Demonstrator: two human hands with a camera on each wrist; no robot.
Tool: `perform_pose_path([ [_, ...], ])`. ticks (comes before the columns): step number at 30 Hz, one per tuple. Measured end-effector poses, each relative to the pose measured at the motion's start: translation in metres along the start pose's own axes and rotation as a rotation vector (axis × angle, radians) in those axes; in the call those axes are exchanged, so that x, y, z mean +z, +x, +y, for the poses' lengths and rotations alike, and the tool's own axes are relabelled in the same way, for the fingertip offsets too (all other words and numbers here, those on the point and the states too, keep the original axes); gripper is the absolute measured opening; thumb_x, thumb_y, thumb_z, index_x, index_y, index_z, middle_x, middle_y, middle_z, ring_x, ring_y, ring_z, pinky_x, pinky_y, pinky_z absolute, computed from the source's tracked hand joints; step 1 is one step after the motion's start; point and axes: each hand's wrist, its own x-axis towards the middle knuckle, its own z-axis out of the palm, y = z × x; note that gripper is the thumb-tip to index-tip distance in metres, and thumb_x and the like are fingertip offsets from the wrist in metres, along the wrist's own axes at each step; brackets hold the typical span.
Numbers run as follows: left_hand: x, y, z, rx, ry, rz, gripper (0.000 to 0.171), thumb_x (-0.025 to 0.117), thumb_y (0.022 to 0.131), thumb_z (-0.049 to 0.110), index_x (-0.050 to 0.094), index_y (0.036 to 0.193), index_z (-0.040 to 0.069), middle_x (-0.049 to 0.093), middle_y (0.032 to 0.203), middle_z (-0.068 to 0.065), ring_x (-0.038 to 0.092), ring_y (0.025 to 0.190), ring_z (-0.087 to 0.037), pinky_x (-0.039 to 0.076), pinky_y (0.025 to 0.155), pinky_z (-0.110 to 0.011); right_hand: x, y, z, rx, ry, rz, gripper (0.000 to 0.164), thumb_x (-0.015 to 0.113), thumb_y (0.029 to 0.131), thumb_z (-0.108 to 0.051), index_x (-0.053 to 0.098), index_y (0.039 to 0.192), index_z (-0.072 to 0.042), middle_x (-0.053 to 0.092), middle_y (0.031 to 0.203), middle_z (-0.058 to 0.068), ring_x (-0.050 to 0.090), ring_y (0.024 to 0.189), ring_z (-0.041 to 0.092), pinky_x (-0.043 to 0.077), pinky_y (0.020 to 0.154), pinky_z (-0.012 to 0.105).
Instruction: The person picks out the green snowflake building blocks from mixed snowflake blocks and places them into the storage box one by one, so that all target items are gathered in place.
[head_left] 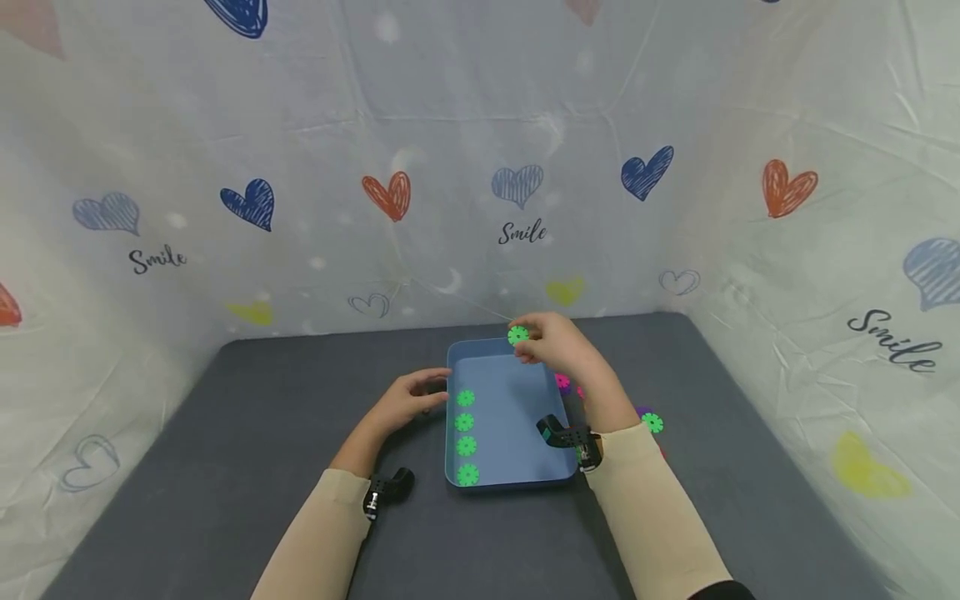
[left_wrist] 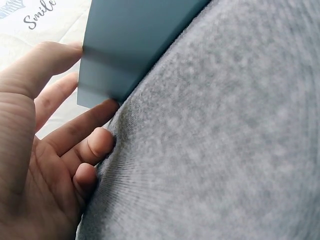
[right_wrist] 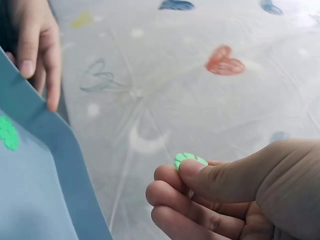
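My right hand (head_left: 558, 343) pinches a green notched plastic disc (head_left: 518, 335) between thumb and fingers, raised above the far end of a blue rectangular tray (head_left: 510, 417). The right wrist view shows that disc (right_wrist: 186, 159) partly covered by the thumb. A column of several similar green discs (head_left: 467, 446) lies along the tray's left side. At the tray's left wall is my left hand (head_left: 408, 400), its thumb and fingertips touching the outside. The left wrist view has these fingers (left_wrist: 80, 125) loosely bent, some tips down at the cloth beside the wall.
Right of the tray, partly hidden by my right arm, lie pink discs (head_left: 562, 381) and another green disc (head_left: 652, 422) beside purple and red pieces. Dark grey cloth (head_left: 300, 417) covers the table. A white curtain with printed hearts (head_left: 450, 125) encloses the back and sides.
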Motion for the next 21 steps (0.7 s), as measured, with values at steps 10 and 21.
perform_pose_path([
  [10, -0.001, 0.002, -0.002, -0.017, -0.032, -0.003, 0.052, 0.075, 0.097, 0.026, 0.06, 0.145, 0.012, 0.061, 0.139, -0.015, 0.06, 0.079, -0.022, 0.051, 0.071, -0.037, 0.036, 0.046, -0.01, -0.037, -0.165, -0.218, 0.046, 0.067, 0.099, -0.002, 0.056, 0.143, 0.005, 0.073, 0.089, 0.01, 0.073, 0.088, 0.03, 0.058, 0.079, 0.038],
  [21, -0.003, -0.003, 0.008, -0.007, -0.052, -0.024, 0.051, 0.072, 0.099, 0.019, 0.057, 0.146, 0.005, 0.059, 0.14, -0.021, 0.06, 0.081, -0.029, 0.051, 0.073, -0.043, 0.087, 0.079, 0.007, -0.009, -0.453, -0.234, 0.039, 0.064, 0.1, -0.007, 0.064, 0.138, -0.001, 0.073, 0.106, 0.009, 0.063, 0.077, 0.017, 0.05, 0.074, 0.033],
])
